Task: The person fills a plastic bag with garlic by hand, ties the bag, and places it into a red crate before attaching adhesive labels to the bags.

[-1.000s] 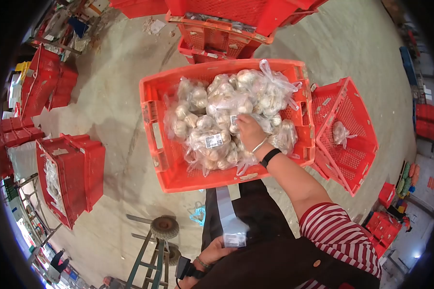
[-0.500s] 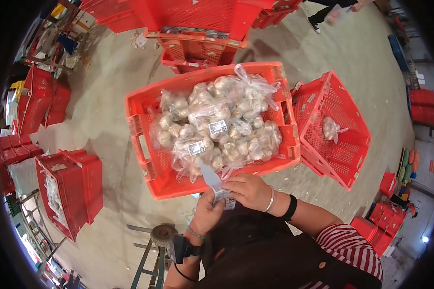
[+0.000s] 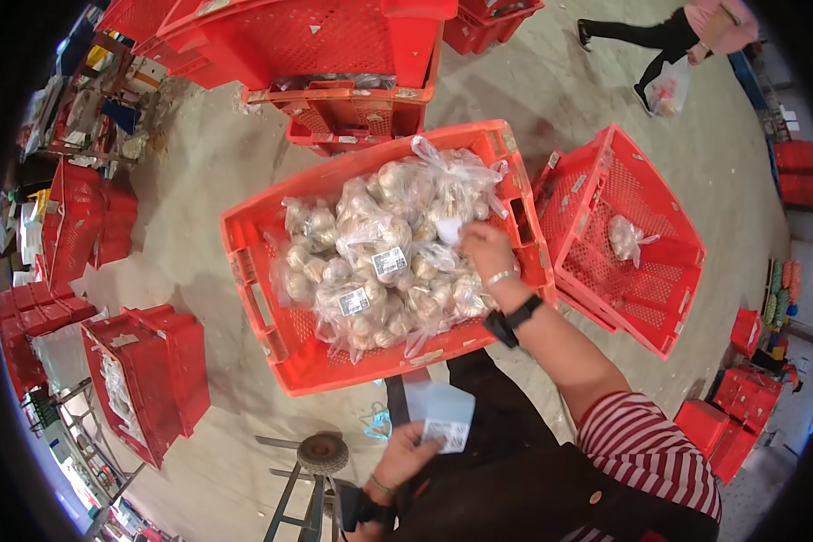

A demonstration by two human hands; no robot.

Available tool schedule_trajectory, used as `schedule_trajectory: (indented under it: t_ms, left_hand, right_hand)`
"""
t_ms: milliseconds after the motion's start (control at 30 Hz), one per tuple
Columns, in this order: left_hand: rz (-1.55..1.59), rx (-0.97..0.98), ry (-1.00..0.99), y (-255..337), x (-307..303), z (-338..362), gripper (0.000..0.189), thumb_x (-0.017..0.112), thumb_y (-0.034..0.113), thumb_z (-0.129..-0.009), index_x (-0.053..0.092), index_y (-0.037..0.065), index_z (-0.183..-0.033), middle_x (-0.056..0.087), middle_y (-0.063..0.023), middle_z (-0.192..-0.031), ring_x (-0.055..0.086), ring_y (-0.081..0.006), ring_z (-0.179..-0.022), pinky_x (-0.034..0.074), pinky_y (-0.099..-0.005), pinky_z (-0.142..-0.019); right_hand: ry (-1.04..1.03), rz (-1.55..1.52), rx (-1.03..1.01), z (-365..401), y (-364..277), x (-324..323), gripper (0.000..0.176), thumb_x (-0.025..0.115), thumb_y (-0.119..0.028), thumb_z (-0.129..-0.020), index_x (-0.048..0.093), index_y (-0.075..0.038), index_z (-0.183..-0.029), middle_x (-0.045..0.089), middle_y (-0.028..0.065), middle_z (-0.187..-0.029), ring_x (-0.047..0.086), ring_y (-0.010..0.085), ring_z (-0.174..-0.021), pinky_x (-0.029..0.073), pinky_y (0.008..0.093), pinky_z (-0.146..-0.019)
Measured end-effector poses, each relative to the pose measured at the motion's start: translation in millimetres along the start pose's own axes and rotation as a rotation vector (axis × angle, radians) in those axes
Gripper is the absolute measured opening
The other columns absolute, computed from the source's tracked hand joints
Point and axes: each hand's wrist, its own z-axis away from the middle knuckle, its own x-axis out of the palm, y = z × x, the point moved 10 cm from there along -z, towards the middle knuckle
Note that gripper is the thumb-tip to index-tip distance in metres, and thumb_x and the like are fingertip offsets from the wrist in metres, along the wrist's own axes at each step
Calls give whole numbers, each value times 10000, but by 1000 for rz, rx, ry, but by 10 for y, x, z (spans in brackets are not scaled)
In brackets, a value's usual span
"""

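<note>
Concrete floor (image 3: 199, 181); labels (image 3: 444, 423) in left hand (image 3: 405, 459)

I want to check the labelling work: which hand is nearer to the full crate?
Right. The right hand is over the crate, touching the bags inside. The left hand is outside it, close to the body, holding labels.

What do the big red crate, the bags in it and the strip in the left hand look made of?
Crate: rigid moulded plastic, matte red, lattice walls. Bags: thin clear plastic film, glossy, wrinkled, contents showing through. Strip held by the left hand: probably label backing paper, pale and smooth.
</note>
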Motion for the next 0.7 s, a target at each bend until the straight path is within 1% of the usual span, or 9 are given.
schedule_trajectory:
  t_ms: [67,100,167,300,333,433,467,567,700]
  left_hand:
    - [86,-57,-18,-240,134,74,173,599,11,-835,637,-1,-1003,663,-25,-903,590,-82,-817,471,-232,-756]
    - [153,-115,-20,-382,175,118,168,600,18,-840,638,3,-1003,663,-23,-894,589,-78,-809,467,-225,-747]
    - [235,-230,-41,-709,196,195,156,610,42,-855,653,1,-999,652,6,-909,571,-52,-831,457,-205,-760]
    - [427,-278,-59,-759,229,235,209,609,42,-856,624,13,-1063,655,-10,-951,595,-75,-856,475,-228,-786]
    - [525,-297,-67,-779,256,250,237,608,41,-857,609,17,-1093,654,-21,-979,605,-88,-878,481,-237,-803]
    - [523,-300,-75,-845,282,266,282,607,34,-855,586,25,-1136,642,-40,-1045,610,-108,-932,480,-252,-842]
    - [521,-298,-79,-815,296,262,282,607,34,-855,586,25,-1136,642,-40,-1045,609,-108,-932,480,-252,-842]
    - [537,-213,-140,-615,397,197,300,611,24,-848,583,34,-1147,631,-48,-1088,604,-111,-959,468,-254,-867]
    - [403,-288,24,-989,230,147,243,605,23,-855,611,18,-1098,642,-46,-1068,604,-110,-942,465,-255,-857]
  right_hand:
    - [232,507,-554,-148,-805,37,124,633,-87,-778,651,-1,-866,651,116,-856,627,256,-738,502,321,-675]
    - [233,501,-553,-295,-827,98,124,633,-87,-778,651,-1,-866,651,116,-856,627,256,-738,502,321,-675]
    - [242,544,-874,-296,-1069,301,121,619,-62,-759,647,-4,-862,636,147,-900,610,323,-801,500,365,-730]
    - [68,665,-932,-388,-875,634,196,590,-10,-761,631,-13,-953,612,160,-996,592,332,-896,488,361,-786]
    - [-123,840,-850,-463,-672,790,278,561,-44,-783,592,-35,-1059,539,183,-1162,529,333,-1061,450,395,-867]
    - [-101,1205,-880,-213,-478,918,378,534,-84,-798,519,-29,-1172,437,186,-1298,411,326,-1216,382,445,-948]
    - [-215,1263,-775,-249,-343,941,483,538,-116,-797,442,-14,-1260,335,181,-1391,318,321,-1290,312,467,-1007]
    - [-377,1317,-620,-253,-513,905,526,537,-97,-792,403,16,-1288,336,185,-1398,338,314,-1282,308,442,-1025]
    - [-121,1050,-745,-864,-731,599,516,530,-76,-788,414,-9,-1286,374,190,-1367,354,303,-1278,309,417,-1036]
